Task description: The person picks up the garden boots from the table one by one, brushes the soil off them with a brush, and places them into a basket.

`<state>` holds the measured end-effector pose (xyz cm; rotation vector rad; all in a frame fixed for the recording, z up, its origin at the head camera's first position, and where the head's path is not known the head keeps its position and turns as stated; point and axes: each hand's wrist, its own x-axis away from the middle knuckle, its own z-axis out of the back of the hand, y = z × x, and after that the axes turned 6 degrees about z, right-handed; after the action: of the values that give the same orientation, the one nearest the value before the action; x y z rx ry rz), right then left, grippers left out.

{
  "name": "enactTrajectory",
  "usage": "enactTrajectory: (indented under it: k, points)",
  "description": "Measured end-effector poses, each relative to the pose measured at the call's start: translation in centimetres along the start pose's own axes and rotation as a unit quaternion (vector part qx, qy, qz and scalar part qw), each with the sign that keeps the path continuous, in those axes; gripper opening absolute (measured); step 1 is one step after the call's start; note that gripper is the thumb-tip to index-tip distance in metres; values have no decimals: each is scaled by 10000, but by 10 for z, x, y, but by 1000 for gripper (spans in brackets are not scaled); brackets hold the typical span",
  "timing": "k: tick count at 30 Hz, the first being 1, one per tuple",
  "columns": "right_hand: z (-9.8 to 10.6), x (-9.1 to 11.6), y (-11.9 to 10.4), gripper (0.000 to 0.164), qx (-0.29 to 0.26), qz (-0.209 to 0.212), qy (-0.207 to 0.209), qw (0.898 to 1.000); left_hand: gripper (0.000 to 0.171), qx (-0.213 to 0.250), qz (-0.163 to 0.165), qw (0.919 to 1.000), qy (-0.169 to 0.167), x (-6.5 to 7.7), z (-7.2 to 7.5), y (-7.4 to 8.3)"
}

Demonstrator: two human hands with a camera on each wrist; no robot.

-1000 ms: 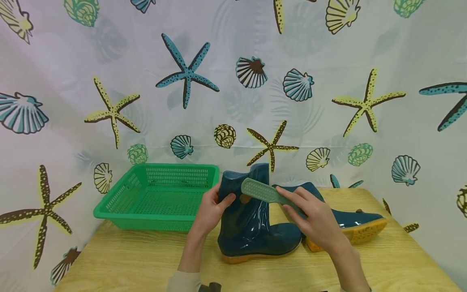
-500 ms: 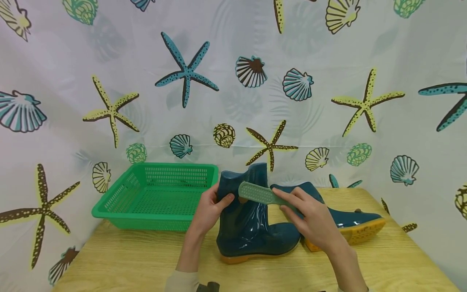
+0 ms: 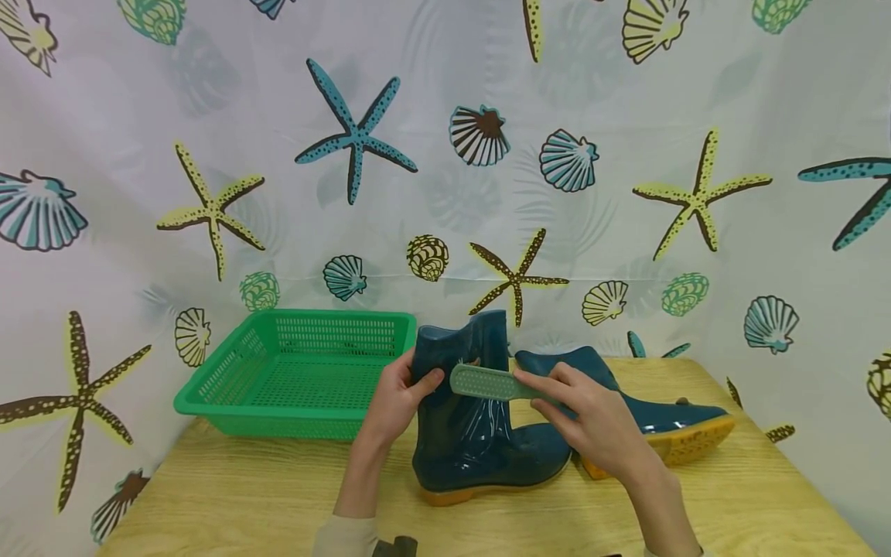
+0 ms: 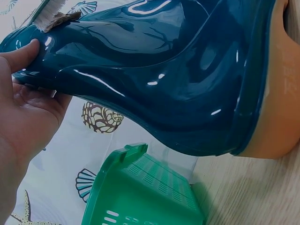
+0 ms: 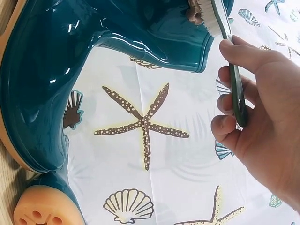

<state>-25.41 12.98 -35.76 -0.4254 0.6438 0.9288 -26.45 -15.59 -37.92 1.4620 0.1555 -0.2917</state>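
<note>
A glossy dark blue rubber boot (image 3: pixel 462 445) with an orange sole stands upright on the table. My left hand (image 3: pixel 393 398) grips its shaft near the top, thumb on the outside; in the left wrist view the thumb (image 4: pixel 28 52) lies close to a brown clump (image 4: pixel 63 19), which looks like mud. My right hand (image 3: pixel 595 414) holds a green scrub brush (image 3: pixel 483 382) by its handle. In the right wrist view its white bristles (image 5: pixel 209 18) meet the brown clump (image 5: pixel 194 13) on the shaft. The head view shows mainly the brush's back.
Behind and to the right, a second blue boot (image 3: pixel 671 418) lies tilted on its side, orange sole outward. A green plastic basket (image 3: pixel 278 428) stands at the back left of the wooden table (image 3: pixel 264 495). A patterned curtain (image 3: pixel 431 201) hangs behind.
The brush head has moved down over the shaft, and the brush has turned nearer to level. Part of the brown clump now shows above it. My left hand keeps its grip on the boot.
</note>
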Motion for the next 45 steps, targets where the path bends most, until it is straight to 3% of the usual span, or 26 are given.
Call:
enactTrajectory:
  k: [15, 25, 35, 42, 45]
  points:
    - [6, 8, 8, 47, -140, -309, -419, 9985, 32, -58, -43, 9999, -99, 1, 1, 0]
    - [12, 15, 16, 46, -130, -304, -378, 9987, 30, -46, -98, 9999, -44, 0, 1, -1]
    - [19, 15, 15, 49, -382, -97, 53, 9992, 32, -59, -20, 9998, -177, 1, 2, 1]
    - [12, 7, 11, 55, -471, 315, 556, 9968, 34, 25, 25, 9994, -334, 5, 10, 0]
    - [9, 4, 9, 54, -488, 375, 545, 9966, 34, -54, -46, 9993, -378, 6, 14, 0]
